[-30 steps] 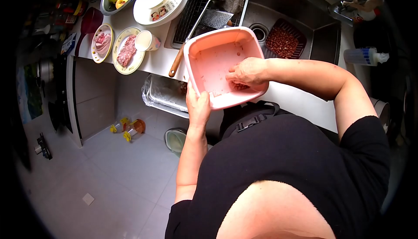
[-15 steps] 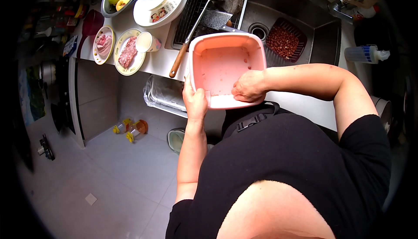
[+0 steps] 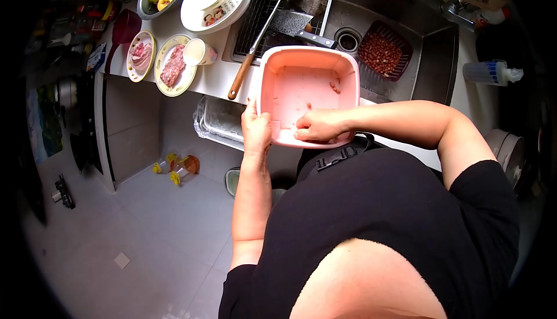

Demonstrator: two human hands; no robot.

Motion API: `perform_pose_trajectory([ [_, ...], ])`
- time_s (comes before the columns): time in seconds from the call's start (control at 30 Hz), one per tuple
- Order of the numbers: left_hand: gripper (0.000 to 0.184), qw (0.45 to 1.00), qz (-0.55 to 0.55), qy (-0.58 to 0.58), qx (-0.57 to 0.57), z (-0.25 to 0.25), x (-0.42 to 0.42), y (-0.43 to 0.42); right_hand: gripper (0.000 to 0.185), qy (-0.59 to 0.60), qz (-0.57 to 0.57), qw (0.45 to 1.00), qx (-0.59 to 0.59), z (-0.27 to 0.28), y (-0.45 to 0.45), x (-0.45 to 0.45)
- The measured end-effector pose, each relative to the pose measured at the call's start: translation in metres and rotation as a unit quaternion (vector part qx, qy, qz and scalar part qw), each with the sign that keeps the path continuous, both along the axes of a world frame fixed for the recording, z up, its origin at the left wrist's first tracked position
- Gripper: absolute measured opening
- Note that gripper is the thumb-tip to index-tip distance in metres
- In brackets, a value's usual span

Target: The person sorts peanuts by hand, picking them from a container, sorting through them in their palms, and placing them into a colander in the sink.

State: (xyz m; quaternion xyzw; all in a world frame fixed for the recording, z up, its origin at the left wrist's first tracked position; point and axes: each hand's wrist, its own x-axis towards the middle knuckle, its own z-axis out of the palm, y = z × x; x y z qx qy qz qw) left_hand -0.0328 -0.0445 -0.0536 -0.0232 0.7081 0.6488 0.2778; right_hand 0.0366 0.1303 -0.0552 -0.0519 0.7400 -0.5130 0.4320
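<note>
A pink plastic basin [image 3: 313,84] is tilted toward me at the counter edge, its inside showing. My left hand [image 3: 256,132] is closed round its near left side, thumb over the rim. Inside, against the near wall, is my right hand [image 3: 322,125], its fingers curled together; what they hold, if anything, is hidden. A few small reddish peanuts [image 3: 335,87] and brown bits cling to the basin's inside. Beyond it, a dark red slotted basket [image 3: 408,58] in the sink holds many reddish peanuts [image 3: 380,55].
A wooden-handled ladle [image 3: 242,75] and a cleaver [image 3: 316,39] lie across the drying rack. On the left counter are a plate of minced meat [image 3: 173,66], a plate of pink meat [image 3: 140,56], a cup [image 3: 197,53] and a white bowl [image 3: 232,20]. The sink [image 3: 426,66] lies behind.
My right hand has slid left along the basin's near wall. More peanuts now show on the right inside. My left hand keeps its hold on the rim.
</note>
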Motion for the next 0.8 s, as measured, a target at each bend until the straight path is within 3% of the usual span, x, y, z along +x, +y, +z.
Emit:
perform_pose_trajectory([
  [0.13, 0.055, 0.999, -0.018, 0.036, -0.035, 0.007, 0.0, 0.001, 0.028, -0.231, -0.042, 0.959, -0.159, -0.02, 0.002, -0.014],
  [0.27, 0.057, 0.998, -0.014, 0.053, -0.016, 0.014, -0.002, 0.005, 0.027, -0.352, -0.089, 0.921, -0.142, -0.015, 0.006, -0.025],
  [0.5, 0.057, 0.996, -0.024, 0.079, -0.043, 0.013, -0.002, 0.004, 0.025, -0.408, -0.132, 0.872, -0.237, -0.022, 0.007, -0.025],
  [0.67, 0.053, 0.996, -0.023, 0.074, -0.05, 0.001, 0.007, -0.009, 0.026, -0.409, -0.248, 0.798, -0.366, -0.005, 0.018, -0.025],
  [0.73, 0.051, 0.996, -0.02, 0.067, -0.051, -0.011, 0.011, -0.017, 0.027, -0.397, -0.24, 0.778, -0.423, -0.011, 0.024, -0.022],
  [0.8, 0.053, 0.992, -0.03, 0.072, -0.098, -0.012, 0.017, -0.02, 0.029, -0.364, -0.329, 0.728, -0.479, -0.003, 0.026, -0.017],
])
